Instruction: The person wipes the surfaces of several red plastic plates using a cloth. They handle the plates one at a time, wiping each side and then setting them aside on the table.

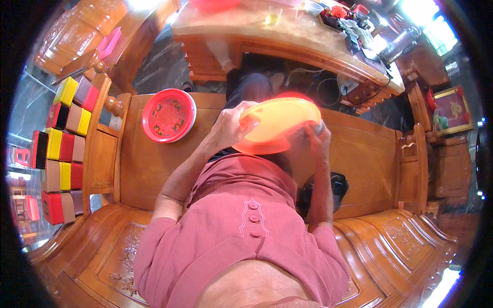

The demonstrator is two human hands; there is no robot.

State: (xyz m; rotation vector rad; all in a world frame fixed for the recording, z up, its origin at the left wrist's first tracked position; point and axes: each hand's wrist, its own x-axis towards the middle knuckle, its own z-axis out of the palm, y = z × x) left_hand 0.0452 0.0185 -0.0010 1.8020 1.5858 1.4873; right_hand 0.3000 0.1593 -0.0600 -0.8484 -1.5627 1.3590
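In front of my lap both hands hold a round, shallow orange-and-red plastic piece (283, 119), like a plate or lid. It is tilted and blurred, so I cannot tell whether it is one piece or two. My left hand (237, 123) grips its left edge, with the thumb over the orange face. At the opposite edge, my right hand (319, 134) pinches the rim. A round red dish or lid (169, 114) with a green pattern and a pale outer side lies on the wooden bench seat (148, 165), left of my left forearm.
A black bag (339, 188) lies on the bench beside my right arm. Ahead is a stone-topped wooden table (246, 21) with a cluttered tray (339, 19) and a metal flask (400, 44). Several coloured boxes (63, 144) are stacked beyond the left armrest (101, 154). Cables (329, 90) hang below the table.
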